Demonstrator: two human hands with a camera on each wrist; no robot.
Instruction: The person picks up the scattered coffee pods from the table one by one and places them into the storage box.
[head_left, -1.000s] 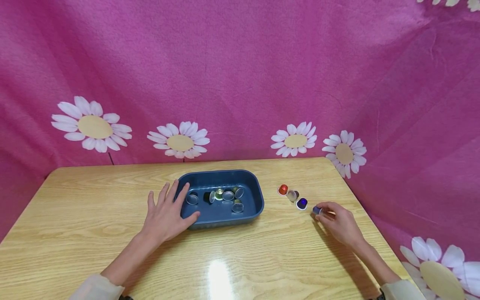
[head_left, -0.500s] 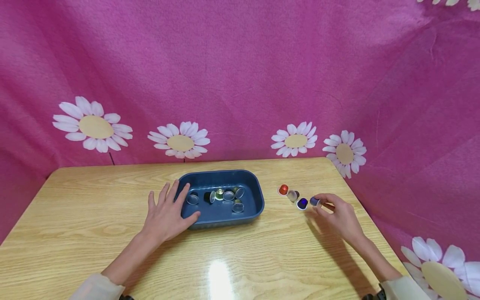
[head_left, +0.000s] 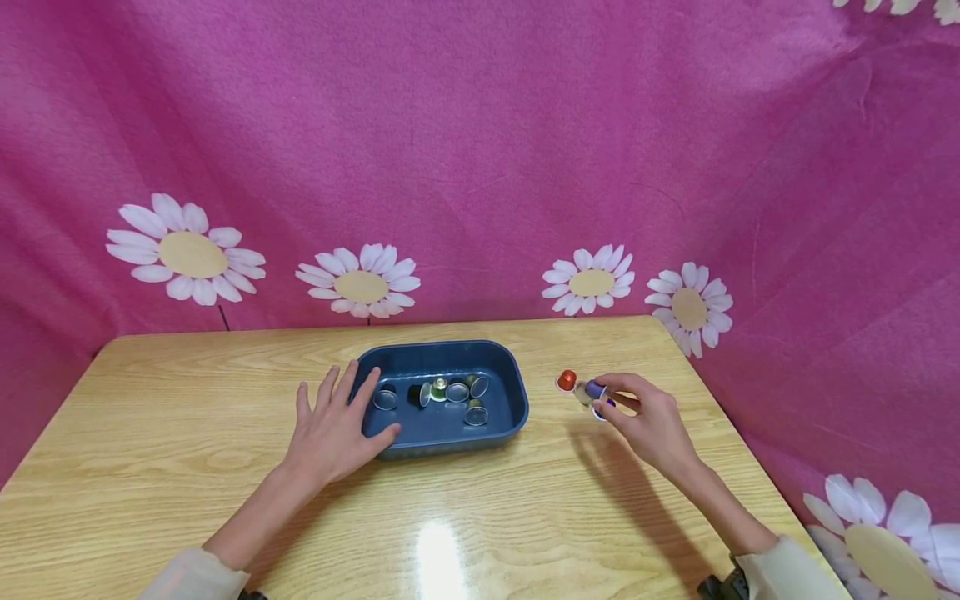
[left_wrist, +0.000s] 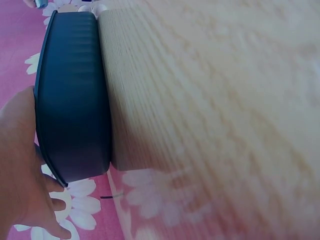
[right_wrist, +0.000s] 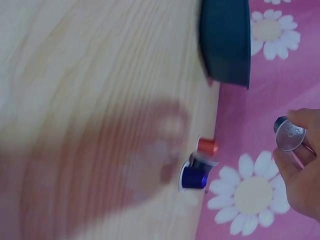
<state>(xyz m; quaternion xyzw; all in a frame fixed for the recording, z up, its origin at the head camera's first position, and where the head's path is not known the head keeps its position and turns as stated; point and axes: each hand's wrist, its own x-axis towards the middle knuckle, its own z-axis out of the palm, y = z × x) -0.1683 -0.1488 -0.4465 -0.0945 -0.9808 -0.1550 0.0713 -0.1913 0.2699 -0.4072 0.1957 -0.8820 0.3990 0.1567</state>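
My left hand [head_left: 330, 437] rests with spread, straight fingers on the left end of a dark blue tub [head_left: 427, 432]. Between thumb and fingers, my right hand [head_left: 652, 421] pinches a purple-blue coffee capsule [head_left: 596, 389], held above the table. The right wrist view shows the silvery lid [right_wrist: 290, 137] of that capsule. Below it on the table are a red capsule [head_left: 567, 380], a capsule lying on its side with its lid showing [head_left: 581, 394], and a deep blue capsule [right_wrist: 194, 177], partly hidden by my fingers in the head view.
Several capsules lie in the tub, among them a light green one [head_left: 438, 387] and a black one [head_left: 420, 394]. The wooden table [head_left: 525, 517] ends at a pink flowered cloth [head_left: 480, 167] behind and to the right.
My right hand has lifted the purple-blue capsule from the right side of the table and carried it leftward, over the other loose capsules. My left hand stays at the tub.
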